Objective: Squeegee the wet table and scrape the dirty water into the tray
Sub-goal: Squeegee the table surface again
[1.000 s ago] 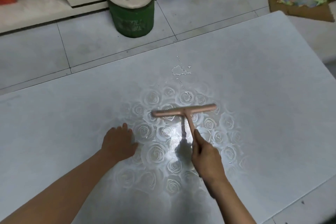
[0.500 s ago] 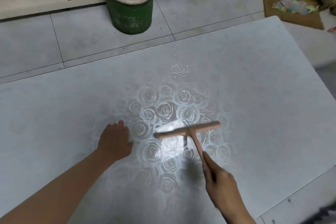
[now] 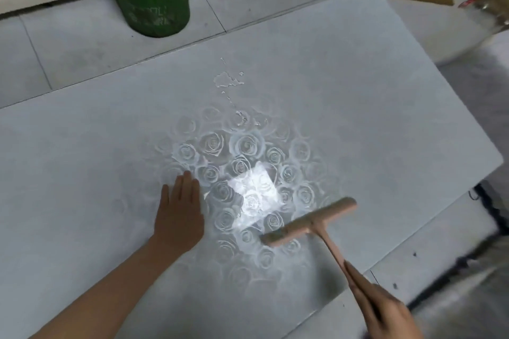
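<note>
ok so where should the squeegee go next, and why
Probably lift the squeegee and set its blade beyond the puddle, which lies unswept far up the table, while the right hand grips the handle down by the near edge.

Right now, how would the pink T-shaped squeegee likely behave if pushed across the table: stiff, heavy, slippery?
Probably light: the right hand holds the pink T-shaped squeegee by the handle's end alone. Likely stiff: handle and crossbar look straight. It should glide easily; the glossy grey table looks smooth, with water beading.

table (image 3: pixel 358 91): grey, rose-patterned | puddle (image 3: pixel 226 80) | squeegee (image 3: pixel 309 224) | left hand (image 3: pixel 180 210) flat
</note>
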